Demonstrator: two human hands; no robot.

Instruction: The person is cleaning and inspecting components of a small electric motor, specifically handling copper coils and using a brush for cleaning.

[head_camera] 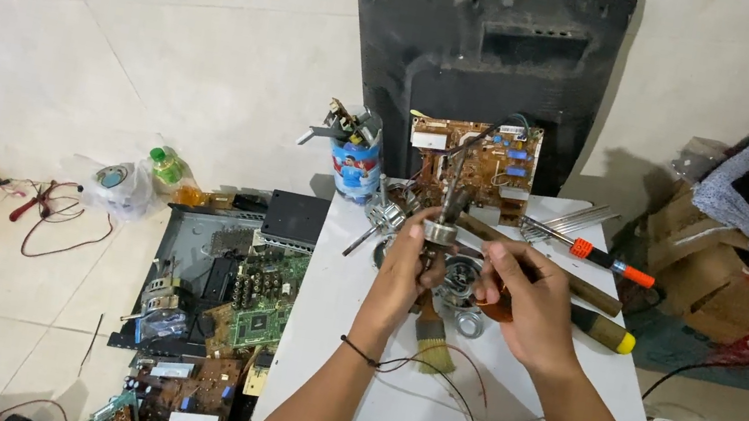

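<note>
My left hand (408,265) pinches a round metal motor part (440,233); my right hand (529,303), just beside it, clasps an amber ring (497,308).

**Where everything sits on and around my table**

My table (381,415) fills the middle and bottom of the frame. My left hand (407,272) and right hand (526,302) meet above its middle, with a small round metal part (440,233) between them. A brush (434,342) lies under my hands. Behind them a circuit board (473,166) leans on a screen back (490,67). Screwdrivers (591,252) lie at the right. More boards (225,317) lie on the floor at the left.
</note>
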